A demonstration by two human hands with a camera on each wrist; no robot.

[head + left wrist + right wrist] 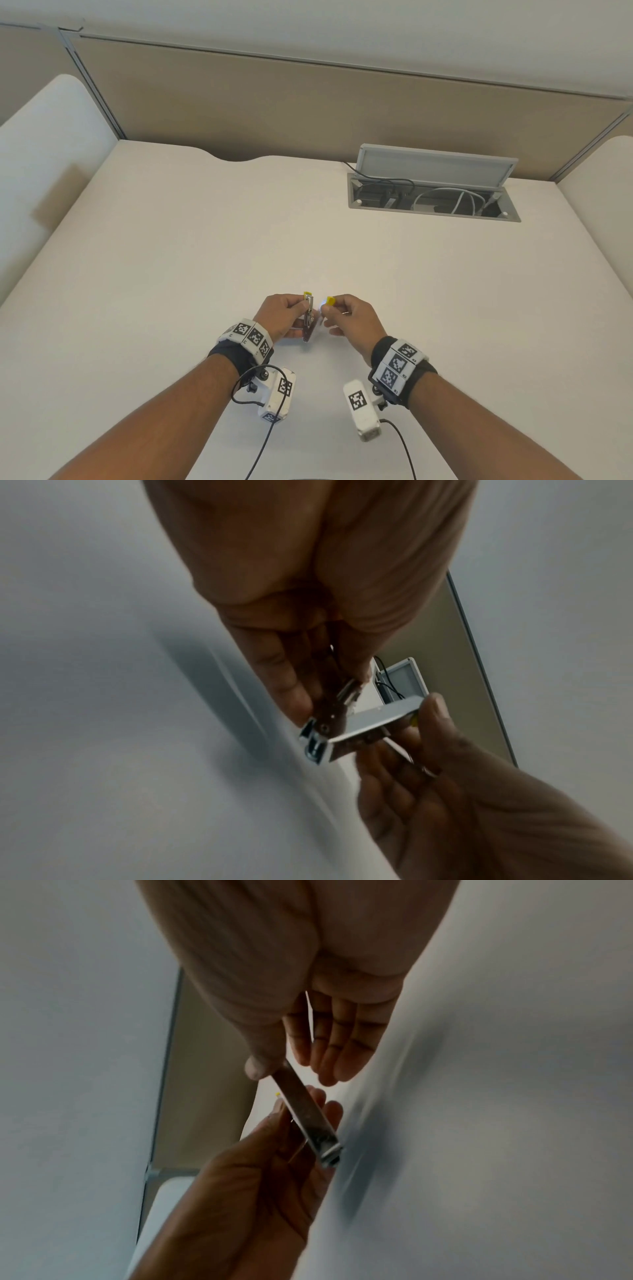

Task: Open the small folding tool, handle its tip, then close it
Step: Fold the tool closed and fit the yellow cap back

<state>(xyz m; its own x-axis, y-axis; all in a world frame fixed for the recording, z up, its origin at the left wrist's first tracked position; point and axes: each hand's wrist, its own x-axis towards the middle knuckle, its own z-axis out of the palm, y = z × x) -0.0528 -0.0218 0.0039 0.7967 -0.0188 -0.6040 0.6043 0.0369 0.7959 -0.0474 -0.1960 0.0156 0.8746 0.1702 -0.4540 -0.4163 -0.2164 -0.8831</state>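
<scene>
Head view shows my left hand [279,317] gripping the folding tool [309,317] above the surface [171,240] while my right hand [349,317] pinches its yellow tip [330,301], so closing should come next.

Open worktop on every side of the two hands

The worktop [205,240] lies bare to the left, right and far side of the left hand [279,317] and right hand [352,320], which are held close together at the near middle over the small folding tool [309,317], leaving only a thin gap between them. At the far right an open cable box [433,200] with its raised lid [435,164] and cables breaks the surface. Partition panels [308,113] close the far edge, and white side panels [51,137] bound left and right.
</scene>
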